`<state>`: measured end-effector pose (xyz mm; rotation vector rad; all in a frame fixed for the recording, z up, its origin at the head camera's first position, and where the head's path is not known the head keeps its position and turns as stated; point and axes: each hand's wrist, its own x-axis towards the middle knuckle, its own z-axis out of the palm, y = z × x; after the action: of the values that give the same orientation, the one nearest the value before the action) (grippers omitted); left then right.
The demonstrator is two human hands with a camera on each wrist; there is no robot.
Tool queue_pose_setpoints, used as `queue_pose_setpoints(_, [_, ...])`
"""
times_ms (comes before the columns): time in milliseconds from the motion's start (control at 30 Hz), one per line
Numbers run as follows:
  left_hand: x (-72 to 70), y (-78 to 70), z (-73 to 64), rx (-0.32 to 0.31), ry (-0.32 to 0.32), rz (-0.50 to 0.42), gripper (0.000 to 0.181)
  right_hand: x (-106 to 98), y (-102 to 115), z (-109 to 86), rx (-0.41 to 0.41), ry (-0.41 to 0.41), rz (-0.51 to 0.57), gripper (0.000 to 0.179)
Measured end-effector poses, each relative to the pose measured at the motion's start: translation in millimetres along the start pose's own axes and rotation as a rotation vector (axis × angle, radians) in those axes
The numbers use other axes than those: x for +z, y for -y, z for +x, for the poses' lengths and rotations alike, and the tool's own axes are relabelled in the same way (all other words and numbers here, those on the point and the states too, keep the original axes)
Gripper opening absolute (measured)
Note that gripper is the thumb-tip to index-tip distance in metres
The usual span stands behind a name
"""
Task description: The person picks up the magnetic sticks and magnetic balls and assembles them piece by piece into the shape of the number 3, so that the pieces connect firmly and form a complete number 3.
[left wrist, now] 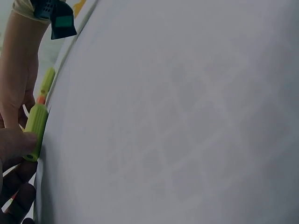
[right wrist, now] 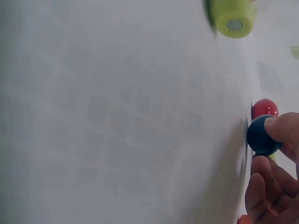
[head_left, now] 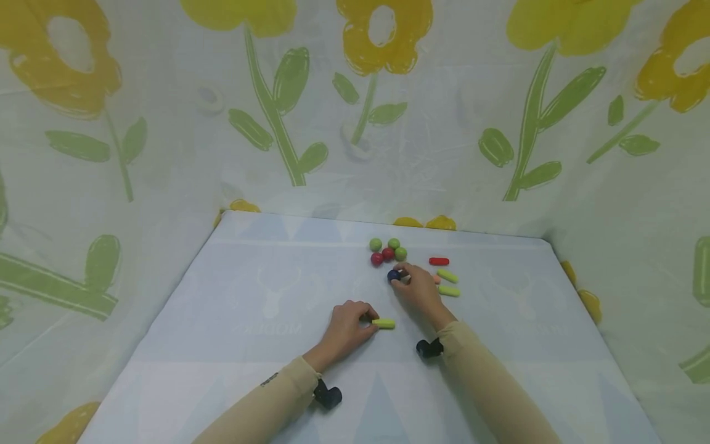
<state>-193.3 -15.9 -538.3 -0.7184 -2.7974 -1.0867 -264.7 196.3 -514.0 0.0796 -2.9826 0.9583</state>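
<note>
In the head view, my left hand (head_left: 346, 325) pinches the near end of a short yellow-green stick (head_left: 385, 324) low over the table. The left wrist view shows the stick's ridged side (left wrist: 36, 128), with the thumb on it. Further up and to the right, my right hand (head_left: 420, 293) holds a dark blue ball (head_left: 393, 275) between thumb and fingers. Seen from the right wrist, the ball (right wrist: 260, 136) is close to the tabletop, a red ball (right wrist: 265, 108) just beyond it.
Beyond the right hand, green balls (head_left: 375, 245) and two red balls (head_left: 387, 253) form a cluster. To its right lie a red stick (head_left: 439, 261), two yellow-green sticks (head_left: 447, 275) and an orange-pink piece (head_left: 436, 279), partly hidden by the hand. Flower-patterned cloth (head_left: 432, 135) surrounds the white table (head_left: 266, 345).
</note>
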Motion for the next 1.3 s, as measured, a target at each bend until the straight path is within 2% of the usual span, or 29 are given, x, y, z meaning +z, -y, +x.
queue_pose_setpoints(300, [1.4,0.3,-0.8,0.022,-0.012,0.002,0.013,-6.8,-5.9,-23.1,-0.027,0.042,0.021,0.034])
queue_pose_setpoints(467, [1.8,-0.3,0.3,0.028,-0.008,0.02,0.013,-9.5,-12.5,-36.6,-0.008,0.06,0.038,0.034])
queue_pose_setpoints(833, [0.4,-0.9,0.4,0.019,-0.009,0.024,0.013,-12.0,-16.8,-61.9,-0.061,0.058,0.036,0.032])
queue_pose_setpoints(1300, [1.0,0.7,-1.6,0.015,-0.015,0.008,0.013,-17.8,-22.0,-78.8,-0.125,0.101,0.06,0.03])
